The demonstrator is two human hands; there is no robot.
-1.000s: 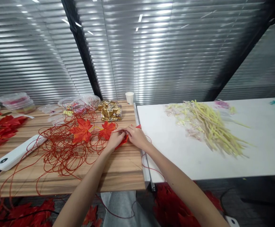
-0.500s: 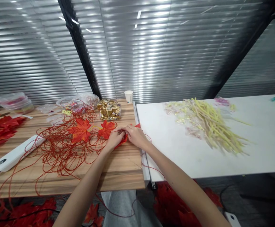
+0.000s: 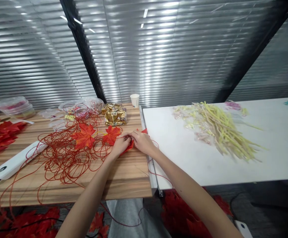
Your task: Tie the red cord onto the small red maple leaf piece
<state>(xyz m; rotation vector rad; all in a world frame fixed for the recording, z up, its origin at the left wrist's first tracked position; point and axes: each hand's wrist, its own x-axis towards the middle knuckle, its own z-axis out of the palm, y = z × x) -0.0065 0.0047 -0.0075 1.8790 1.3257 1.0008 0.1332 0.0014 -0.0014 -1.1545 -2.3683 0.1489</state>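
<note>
My left hand (image 3: 122,144) and my right hand (image 3: 141,140) meet at the right edge of the wooden table, fingers pinched together. Between and under them is a red artificial maple leaf (image 3: 130,145), mostly covered by the fingers. A thin red cord (image 3: 159,175) runs out from beneath my right hand over the table edge. Left of my hands lie two more maple leaves, a small one (image 3: 111,135) and a larger one (image 3: 84,136), on a loose tangle of red cord (image 3: 67,158). Exactly how the fingers grip leaf and cord is hidden.
Behind my hands stand a gold foil package (image 3: 115,116) and a paper cup (image 3: 134,100). At left lie a white corded device (image 3: 17,162), a red leaf pile (image 3: 4,135) and plastic tubs (image 3: 15,107). Yellow fuzzy stems (image 3: 223,129) cover part of the white table (image 3: 178,158).
</note>
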